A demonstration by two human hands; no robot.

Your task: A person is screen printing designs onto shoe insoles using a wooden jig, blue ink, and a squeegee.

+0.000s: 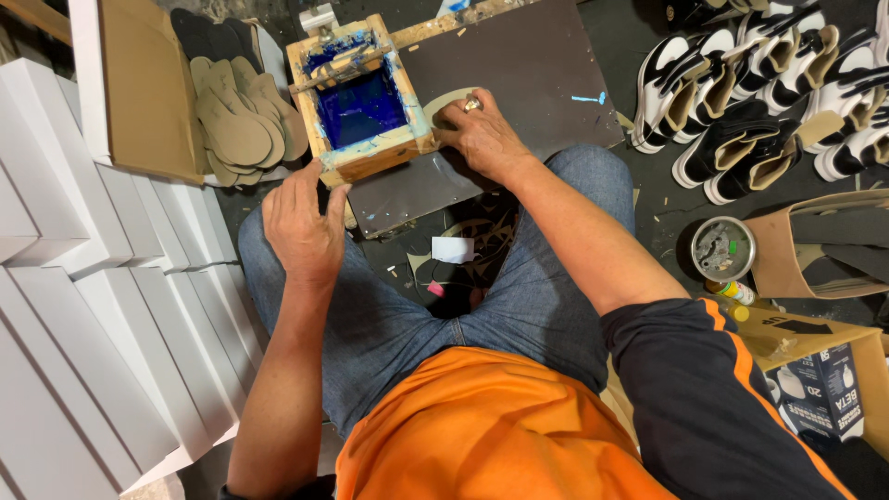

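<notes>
Landmark = wooden screen frame [363, 102], small square box w/ blue ink-stained mesh inside, sitting on a dark board [528, 65] across the person's lap. Left hand [304, 227] is at the frame's near-left corner, just below it; fingers curled loosely together, tips touching or almost touching the corner edge, thumb out to the side, not clearly gripping anything. Right hand [482, 134] is just right of the frame, palm down on the board, fingers bunched & pressed onto a tan insole [444, 102] that pokes out from under the frame's right side; ring on one finger. Can't tell if the insole is pinched or only pressed flat. Left of the frame: pile of tan insoles [243, 120] w/ some dark ones behind, next to a brown cardboard sheet [148, 88]. Far left of frame: rows of white boxes [102, 306]. Right of the frame, well apart: black & white sneakers [769, 83] in rows on the floor. Below-right of the frame: a round open tin [722, 248], by a cardboard box [815, 250]. Below the frame, between the knees: a small white tag [452, 248].
</notes>
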